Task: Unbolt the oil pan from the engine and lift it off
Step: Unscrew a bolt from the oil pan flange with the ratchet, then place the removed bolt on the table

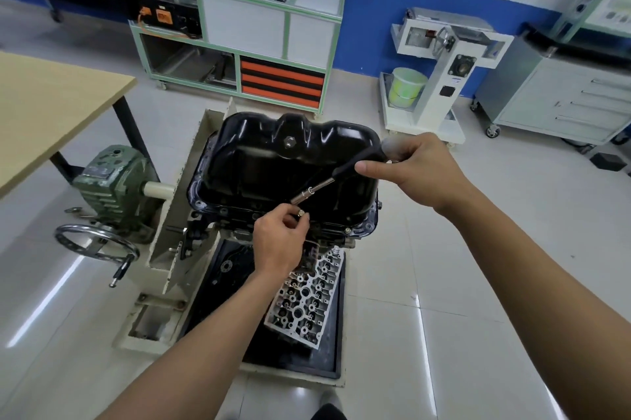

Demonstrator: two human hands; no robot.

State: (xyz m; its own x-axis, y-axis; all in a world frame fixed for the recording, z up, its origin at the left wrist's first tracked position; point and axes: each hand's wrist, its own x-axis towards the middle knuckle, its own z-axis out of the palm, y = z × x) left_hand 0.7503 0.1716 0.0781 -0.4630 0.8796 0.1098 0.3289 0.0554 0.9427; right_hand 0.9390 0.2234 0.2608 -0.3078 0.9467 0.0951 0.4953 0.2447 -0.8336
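1. Fingers (290, 222) of the left hand (280, 242) are curled in and pinch a small bolt (301, 213) by its tip. The wrist hangs over a bare cylinder head (307, 300) that lies on a black tray (329, 356) at floor level.
2. Just above that bolt hangs the metal socket end of a socket driver (317, 185), which slants up to the right across the pan.
3. At the driver's upper end, the right hand (420, 167) is clenched round the black handle, thumb laid along it and pointing left.
4. Beneath both hands sits the oil pan (259, 163), black and glossy, on the upturned engine (239, 231), which is carried in a cream stand (170, 235). Flange bolts (347, 230) show along the pan's near right edge, and a drain plug (289, 141) on its far wall.
5. Left of the stand are a green gearbox (112, 177) and a chrome hand wheel (95, 242).
6. Farther left stands a wooden table (51, 105).
7. Behind the pan stands a green-framed rack (246, 27) with orange and black drawers.
8. Against the blue and white wall on the right are a white machine stand (444, 78), a pale green bucket (408, 86) on its base, and a grey drawer cabinet (563, 95) on castors.
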